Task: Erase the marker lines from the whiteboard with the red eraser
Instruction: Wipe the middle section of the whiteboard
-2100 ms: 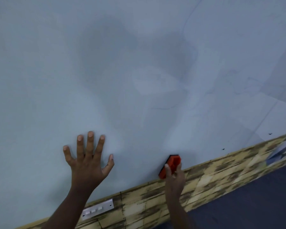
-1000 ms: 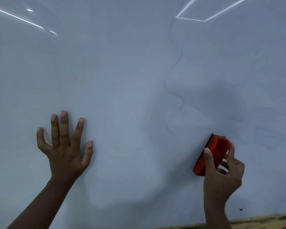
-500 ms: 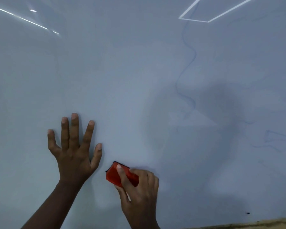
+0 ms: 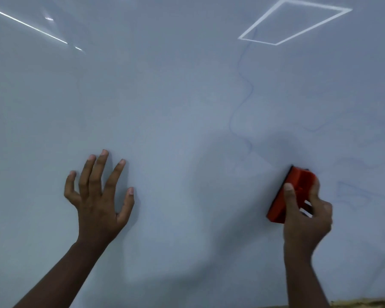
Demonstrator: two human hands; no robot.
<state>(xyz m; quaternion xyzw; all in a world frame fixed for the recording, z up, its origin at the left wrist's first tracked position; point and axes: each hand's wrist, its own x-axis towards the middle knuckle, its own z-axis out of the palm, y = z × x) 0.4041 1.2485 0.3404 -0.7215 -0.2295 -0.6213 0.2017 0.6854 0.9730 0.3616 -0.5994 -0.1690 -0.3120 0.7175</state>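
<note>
The whiteboard fills nearly the whole view. A faint wavy blue marker line runs down its right half, and fainter blue strokes lie further right. My right hand grips the red eraser, which is pressed flat on the board at the lower right, just below the wavy line's end. My left hand rests on the board at the lower left with its fingers spread, holding nothing.
Reflections of ceiling lights show on the board: a bright rectangle at the top right and a thin streak at the top left. A strip of yellowish patterned wall shows under the board's bottom right edge.
My right hand has swept the eraser from beside my left hand back to the right, under the wavy line. My left hand has stayed on the board, its palm lifting slightly.
</note>
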